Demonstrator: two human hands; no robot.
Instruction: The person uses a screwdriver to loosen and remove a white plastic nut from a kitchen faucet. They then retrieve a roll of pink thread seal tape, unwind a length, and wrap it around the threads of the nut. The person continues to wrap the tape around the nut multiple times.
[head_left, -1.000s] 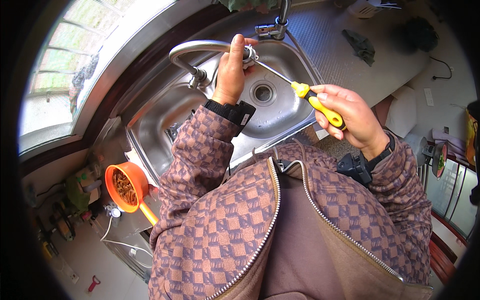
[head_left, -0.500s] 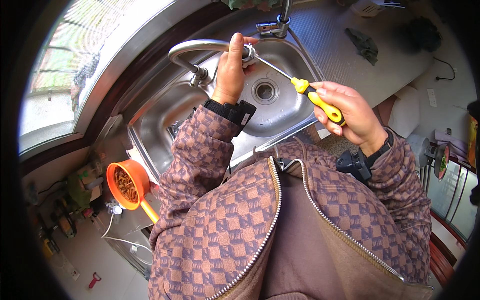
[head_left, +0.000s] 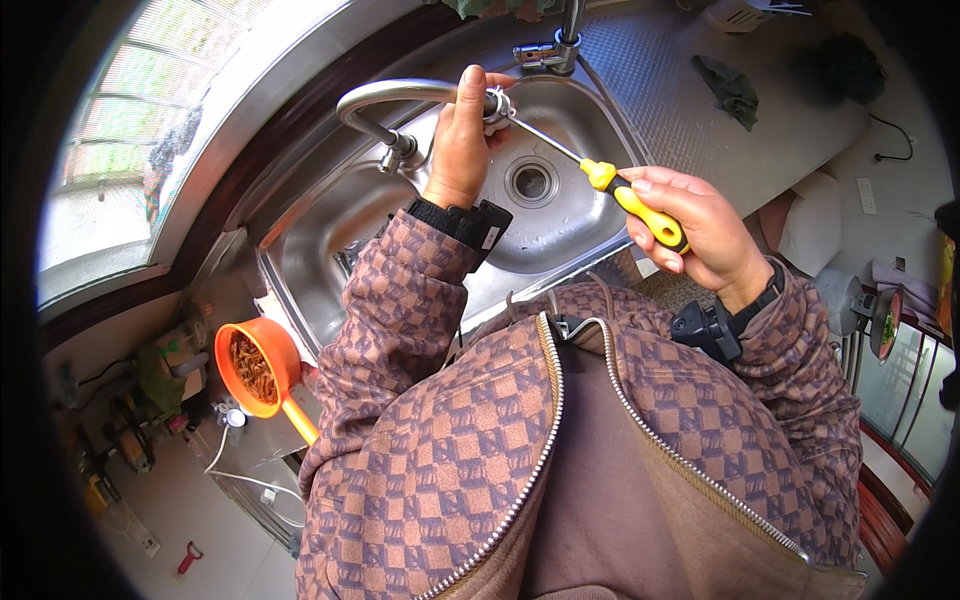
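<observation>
A stainless steel sink basin (head_left: 420,215) sits in the ribbed metal surface (head_left: 660,70), with a curved chrome faucet spout (head_left: 400,92) arching over it. The left hand (head_left: 462,140) has its grip clamped on the spout's end, while the right hand (head_left: 690,225) is closed around a yellow-handled screwdriver (head_left: 610,185) whose tip meets the spout's outlet above the basin.

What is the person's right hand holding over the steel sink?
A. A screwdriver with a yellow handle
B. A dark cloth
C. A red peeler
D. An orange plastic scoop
A: the right hand grips the yellow-handled screwdriver, whose metal shaft reaches to the end of the curved steel tap spout that the left hand holds over the stainless steel sink.
</observation>
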